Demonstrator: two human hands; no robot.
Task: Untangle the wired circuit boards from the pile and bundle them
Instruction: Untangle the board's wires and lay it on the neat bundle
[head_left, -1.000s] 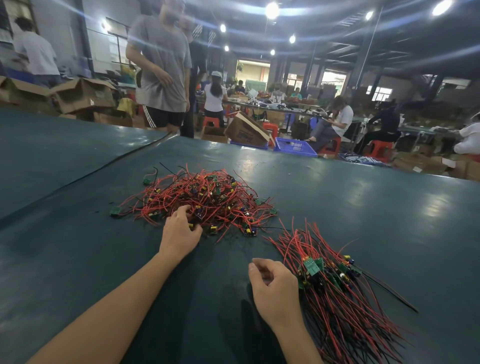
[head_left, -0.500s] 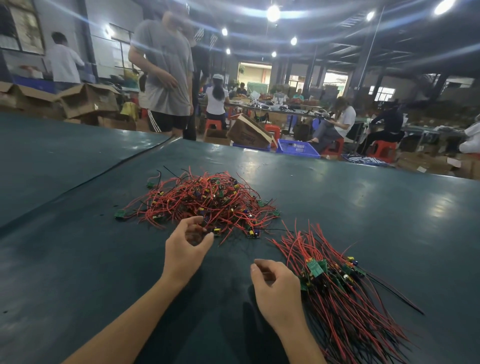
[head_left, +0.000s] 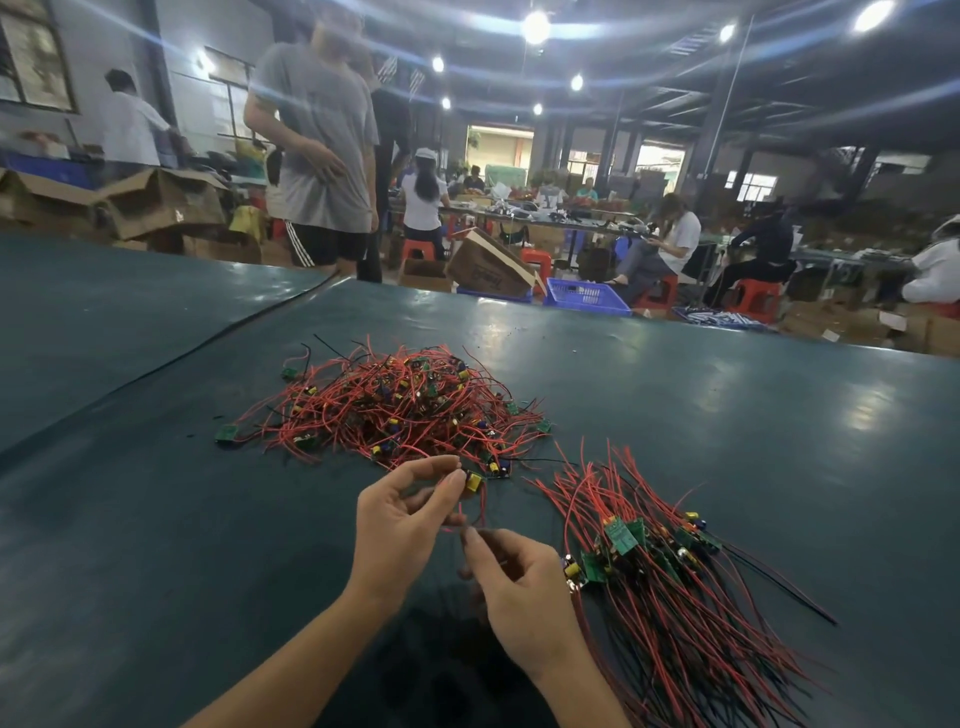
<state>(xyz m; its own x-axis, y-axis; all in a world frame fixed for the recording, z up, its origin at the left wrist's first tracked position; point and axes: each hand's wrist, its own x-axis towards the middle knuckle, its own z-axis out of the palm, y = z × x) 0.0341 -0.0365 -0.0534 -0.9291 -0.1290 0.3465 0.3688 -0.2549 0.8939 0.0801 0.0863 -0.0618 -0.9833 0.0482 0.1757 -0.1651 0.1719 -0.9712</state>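
A: Holding anything in the left hand (head_left: 400, 525)?

B: Pinching one small circuit board (head_left: 474, 481) between thumb and forefinger, yellow part facing up. Raised a little off the tabletop (head_left: 156, 519), just this side of the pile (head_left: 400, 410).

A: And the right hand (head_left: 519, 592)?

B: Curled in, fingers (head_left: 470, 539) nipping that same board's red wire (head_left: 483, 506) just below the left hand. Both hands close together, near the front of the tabletop.

A: Whereabouts for the rest of the boards?

B: Mostly tangled in the pile, straight ahead past both hands. Red and black leads crossed every which way, green boards and yellow parts buried among them. A couple of green boards lying loose at its left rim.

A: Anything off to the right?

B: A sorted bundle (head_left: 675, 597) just beside the right hand. Boards gathered in a band across the middle, wires laid roughly parallel and fanning out at both ends. Touching the hand or not: cannot tell.

A: Beyond the tabletop?

B: A person in a grey shirt (head_left: 322, 140) standing at the far edge. Open cardboard boxes (head_left: 161, 202) to the left, a blue basket (head_left: 587, 297) on the floor. Seated workers on red stools further back, too blurred for more.
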